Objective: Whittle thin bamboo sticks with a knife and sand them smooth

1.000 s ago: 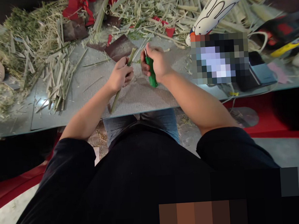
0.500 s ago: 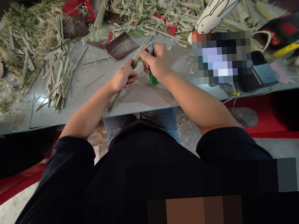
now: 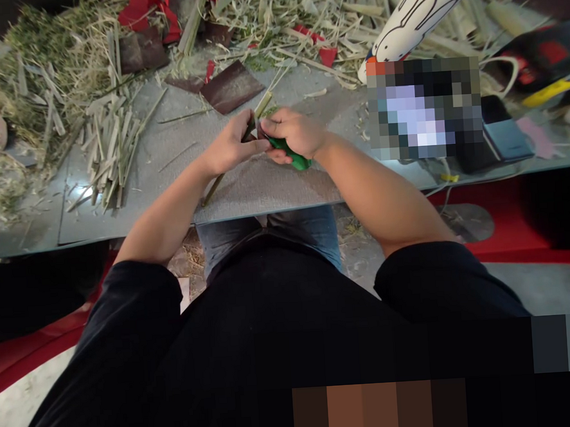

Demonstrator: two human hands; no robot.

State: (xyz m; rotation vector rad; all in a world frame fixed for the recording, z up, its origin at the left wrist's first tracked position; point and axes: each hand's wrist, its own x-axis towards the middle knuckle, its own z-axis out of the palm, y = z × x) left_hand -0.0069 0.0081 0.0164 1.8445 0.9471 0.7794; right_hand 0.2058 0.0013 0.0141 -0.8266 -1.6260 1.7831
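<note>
Closed around a thin greenish-brown stalk (image 3: 263,104) is my left hand (image 3: 231,143); the stalk slants from near the table's front edge up past my fingers, its pale upper end showing. My right hand (image 3: 303,134) grips a green-handled knife (image 3: 301,161), with the handle's end sticking out below the palm. Its blade is hidden between the hands. The fingers of both hands meet over the stalk. Beneath them lies a grey textured mat (image 3: 274,191). Just beyond is a brown square sheet (image 3: 231,88), perhaps sandpaper.
Cut strips (image 3: 110,150) lie in a bundle at left, beside heaped shavings (image 3: 38,48). More shavings and red scraps (image 3: 327,57) cover the back. At right are a white rabbit-print bottle (image 3: 415,15), a blurred-out object, a dark box (image 3: 507,137) and a yellow tool (image 3: 555,87).
My right hand has moved down and closer to my left, tilting the knife so its metal end no longer shows. My left thumb now reaches toward the right hand.
</note>
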